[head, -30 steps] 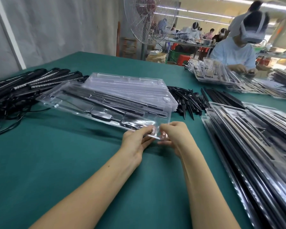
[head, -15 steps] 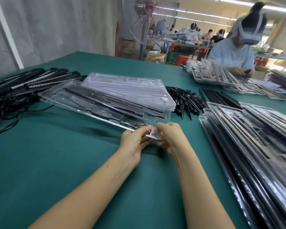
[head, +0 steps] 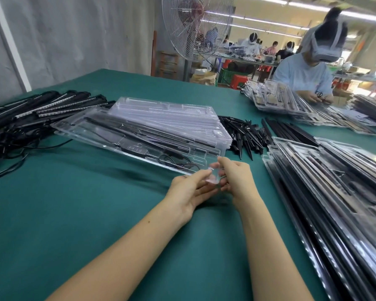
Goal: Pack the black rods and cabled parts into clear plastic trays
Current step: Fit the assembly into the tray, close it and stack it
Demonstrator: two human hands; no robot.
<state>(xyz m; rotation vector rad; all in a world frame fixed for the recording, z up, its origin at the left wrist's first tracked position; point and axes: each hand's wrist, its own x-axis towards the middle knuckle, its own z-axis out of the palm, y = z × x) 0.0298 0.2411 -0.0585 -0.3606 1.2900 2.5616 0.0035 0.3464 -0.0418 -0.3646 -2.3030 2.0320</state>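
Observation:
A clear plastic tray (head: 109,135) holding black rods and a cabled part is raised above the green table, tilted. My left hand (head: 189,190) pinches its near right corner from below-left, and my right hand (head: 237,177) pinches the same corner from the right. Behind it lies a stack of empty clear trays (head: 172,116). Loose black rods with cables (head: 26,118) are heaped at the left. A pile of short black spikes (head: 245,135) lies right of the trays.
Packed trays (head: 334,181) are stacked along the right edge, with loose black bars (head: 291,131) behind them. A person (head: 306,70) works at the far right with more trays (head: 276,98). A standing fan (head: 195,27) is beyond the table.
The tray's near corner has lifted off the table in both hands. My left hand has turned palm-up beneath the corner.

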